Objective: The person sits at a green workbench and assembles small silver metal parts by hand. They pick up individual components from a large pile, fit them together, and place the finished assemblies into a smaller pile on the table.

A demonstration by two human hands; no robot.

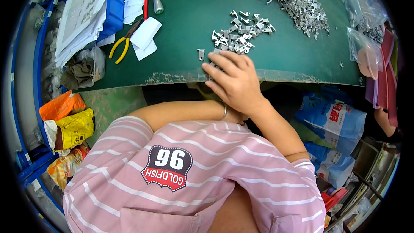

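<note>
Right hand (235,80): palm down over the near edge of the green table (185,26), fingers loosely spread, definitely not clenched. From my end of the feed I can't tell if a bit of metal is tucked underneath.
Left hand (234,115): mostly hidden around the right wrist, so honestly no clue whether it's gripping anything.
Lone bracket (201,55): lying on the table just left of the right fingertips, apart from the others. Looks like bent metal with a hole at the near end. I'd pinch it across the two long sides.
Small pile (241,34): just beyond the fingers, pieces lying every which way. My guess: light, stiff, hard to break, kinda slick. I'd go thumb and fingertip on whichever tab sticks up.
Big heap (295,2): similar grey bits, farther off to the right. Probably heavy in bulk, and I'd expect the side to slide if I poked it.
Table front: worn and chipped along the lip. Flat-lying pieces could be fiddly to lift, so I'd get a nail under the bent end.
Pliers (128,37): yellow handles, over left beside some paper slips (145,34).
Clear bags (366,8): far right, past the heap.
</note>
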